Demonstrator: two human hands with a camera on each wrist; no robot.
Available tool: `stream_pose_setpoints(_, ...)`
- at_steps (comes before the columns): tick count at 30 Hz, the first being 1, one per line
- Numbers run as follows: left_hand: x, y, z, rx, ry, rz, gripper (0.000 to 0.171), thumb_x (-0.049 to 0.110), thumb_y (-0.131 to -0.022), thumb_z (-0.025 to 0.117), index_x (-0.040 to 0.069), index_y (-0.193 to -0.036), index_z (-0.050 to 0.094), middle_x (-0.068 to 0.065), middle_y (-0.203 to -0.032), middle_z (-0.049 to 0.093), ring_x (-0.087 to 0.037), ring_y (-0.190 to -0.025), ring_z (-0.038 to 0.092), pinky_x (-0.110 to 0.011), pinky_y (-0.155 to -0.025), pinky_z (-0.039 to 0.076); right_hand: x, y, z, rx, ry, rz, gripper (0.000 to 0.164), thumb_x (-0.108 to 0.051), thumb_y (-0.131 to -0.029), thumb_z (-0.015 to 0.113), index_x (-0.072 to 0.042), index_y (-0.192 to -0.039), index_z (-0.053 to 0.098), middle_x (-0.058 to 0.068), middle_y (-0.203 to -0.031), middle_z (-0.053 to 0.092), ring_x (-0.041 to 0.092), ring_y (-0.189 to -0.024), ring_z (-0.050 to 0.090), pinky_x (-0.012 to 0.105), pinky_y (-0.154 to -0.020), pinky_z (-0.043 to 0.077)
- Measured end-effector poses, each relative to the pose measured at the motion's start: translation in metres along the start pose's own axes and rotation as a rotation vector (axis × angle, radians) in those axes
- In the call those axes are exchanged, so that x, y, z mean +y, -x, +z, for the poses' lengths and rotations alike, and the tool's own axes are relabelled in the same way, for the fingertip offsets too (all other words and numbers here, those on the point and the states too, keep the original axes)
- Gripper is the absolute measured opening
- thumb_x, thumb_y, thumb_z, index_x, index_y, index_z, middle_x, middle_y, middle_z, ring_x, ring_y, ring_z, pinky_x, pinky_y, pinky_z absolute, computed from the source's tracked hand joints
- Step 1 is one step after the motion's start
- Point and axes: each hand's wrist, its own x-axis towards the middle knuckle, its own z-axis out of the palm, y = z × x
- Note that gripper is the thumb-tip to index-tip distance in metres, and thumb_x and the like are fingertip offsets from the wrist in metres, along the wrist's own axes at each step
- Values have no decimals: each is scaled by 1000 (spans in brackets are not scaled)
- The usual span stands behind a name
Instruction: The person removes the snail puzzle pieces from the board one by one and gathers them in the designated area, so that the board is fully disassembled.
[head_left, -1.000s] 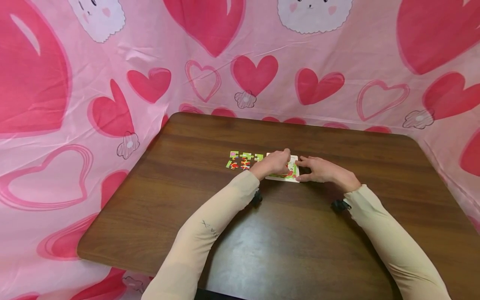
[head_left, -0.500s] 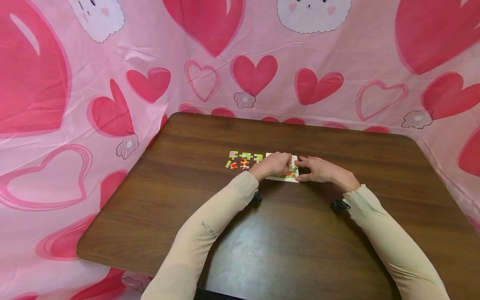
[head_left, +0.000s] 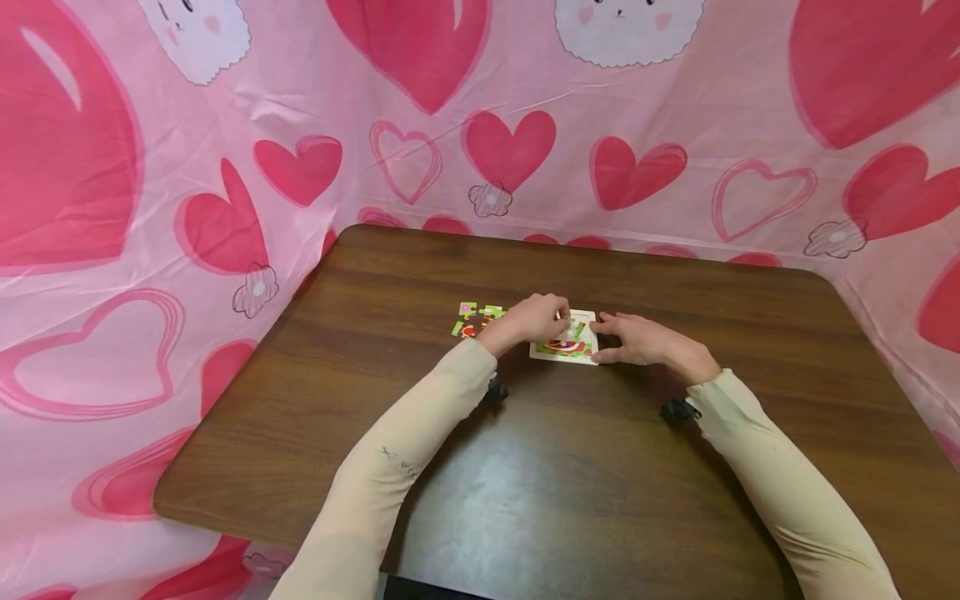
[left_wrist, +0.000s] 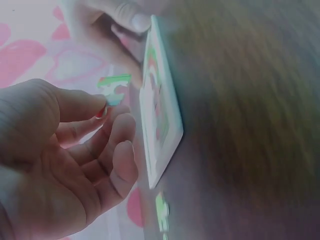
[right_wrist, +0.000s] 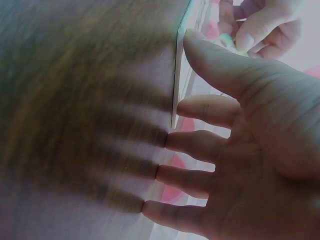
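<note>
Between thumb and index finger, my left hand (head_left: 534, 319) pinches a jigsaw puzzle piece (left_wrist: 116, 86), light-coloured with a green edge. The piece is off the table, over the left part of a puzzle tray (head_left: 564, 360). This tray is flat, with a pale rim and a colourful red and green picture, partly covered by the left hand in the head view. At its right side is my right hand (head_left: 645, 337), with thumb and index fingertips touching the rim. The other right fingers (right_wrist: 190, 145) are spread, their tips down on the table.
Several loose puzzle pieces (head_left: 467, 308) lie on the brown wooden table (head_left: 600, 475) left of the tray, some hidden behind the left hand. A pink cloth (head_left: 637, 100) with red hearts hangs behind and beside the table.
The left hand has drawn back leftward from over the tray, uncovering more of its picture and hiding some loose pieces. The right hand stays at the tray's right edge.
</note>
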Motion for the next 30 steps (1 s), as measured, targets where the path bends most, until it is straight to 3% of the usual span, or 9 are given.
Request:
stream_pose_setpoints(8, -19, 13, -8, 19, 83, 10, 22, 26, -98, 55, 13, -108, 68, -1, -99, 67, -13, -77, 55, -23, -67, 42, 0, 2, 0, -33, 1, 42, 75, -43, -88, 70, -4, -146, 43, 29, -154, 29, 56, -140, 25, 65, -111, 25)
stream_pose_setpoints(20, -51, 29, -18, -12, 282, -52, 10, 17, -93, 64, 9, -98, 62, -7, -84, 68, -19, -66, 70, -24, -51, 45, -1, 0, 0, -18, -2, 29, 74, -41, -89, 69, -4, -147, 43, 29, -155, 29, 54, -141, 26, 64, -112, 24)
stream_pose_setpoints(25, -60, 34, -17, -13, 297, -76, 11, 14, -91, 64, 9, -101, 61, -8, -81, 67, -19, -64, 70, -24, -48, 45, 0, 0, 0, -22, 2, 33, 74, -41, -89, 69, -4, -147, 42, 29, -155, 28, 54, -141, 25, 64, -112, 24)
stream_pose_setpoints(30, -64, 36, -17, -30, 288, -86, 10, 17, -94, 62, 9, -100, 61, -7, -83, 66, -16, -64, 67, -24, -54, 47, 1, -1, 0, -27, 7, 46, 75, -44, -89, 68, -5, -147, 42, 29, -155, 28, 54, -142, 25, 64, -112, 24)
